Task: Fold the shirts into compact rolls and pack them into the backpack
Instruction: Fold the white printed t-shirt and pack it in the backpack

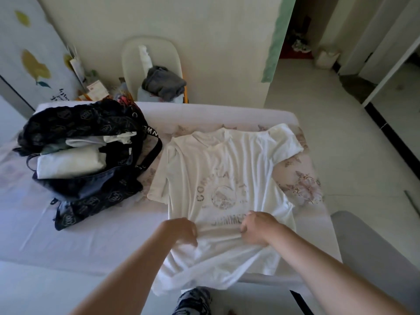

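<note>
Open black backpack (91,189) at left has rolled white shirts (68,163) inside; left hand (179,230) and right hand (256,228) fingers clench white T-shirt (227,169) near hem

one spread shirt (227,169), one backpack (91,117), two hands (181,230) (258,228), one chair (134,55).

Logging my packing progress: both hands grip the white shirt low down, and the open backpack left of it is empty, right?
Not empty: the head view shows pale rolled shirts already inside the backpack. The rest holds: left hand and right hand grip the white shirt low down, the open backpack left of it.
</note>
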The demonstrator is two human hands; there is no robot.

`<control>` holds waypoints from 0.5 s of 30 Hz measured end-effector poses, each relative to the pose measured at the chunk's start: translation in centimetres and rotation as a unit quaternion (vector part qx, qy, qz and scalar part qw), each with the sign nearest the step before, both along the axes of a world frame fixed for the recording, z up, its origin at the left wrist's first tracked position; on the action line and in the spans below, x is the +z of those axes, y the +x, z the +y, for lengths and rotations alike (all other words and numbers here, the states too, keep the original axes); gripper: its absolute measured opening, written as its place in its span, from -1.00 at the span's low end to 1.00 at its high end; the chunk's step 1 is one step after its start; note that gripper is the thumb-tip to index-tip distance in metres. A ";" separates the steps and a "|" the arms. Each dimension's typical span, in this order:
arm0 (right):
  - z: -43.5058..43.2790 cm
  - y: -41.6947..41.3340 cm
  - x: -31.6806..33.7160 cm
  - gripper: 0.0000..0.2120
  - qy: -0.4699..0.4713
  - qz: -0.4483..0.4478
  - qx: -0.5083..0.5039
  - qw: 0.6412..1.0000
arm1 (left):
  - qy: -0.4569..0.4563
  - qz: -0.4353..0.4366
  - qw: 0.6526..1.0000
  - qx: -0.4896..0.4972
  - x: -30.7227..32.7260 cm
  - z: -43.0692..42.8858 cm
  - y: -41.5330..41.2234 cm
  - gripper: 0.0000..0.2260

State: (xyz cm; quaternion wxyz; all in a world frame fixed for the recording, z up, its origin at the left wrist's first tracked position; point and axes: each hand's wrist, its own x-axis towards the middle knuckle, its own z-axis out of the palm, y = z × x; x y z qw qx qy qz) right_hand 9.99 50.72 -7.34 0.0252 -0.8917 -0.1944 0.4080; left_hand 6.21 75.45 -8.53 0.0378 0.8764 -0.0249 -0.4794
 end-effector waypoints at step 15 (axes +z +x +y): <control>5.8 18.4 -0.7 -0.65 0.139 -0.165 -0.056 0.975 | -0.148 -0.337 0.924 0.099 0.7 4.5 17.8 -0.71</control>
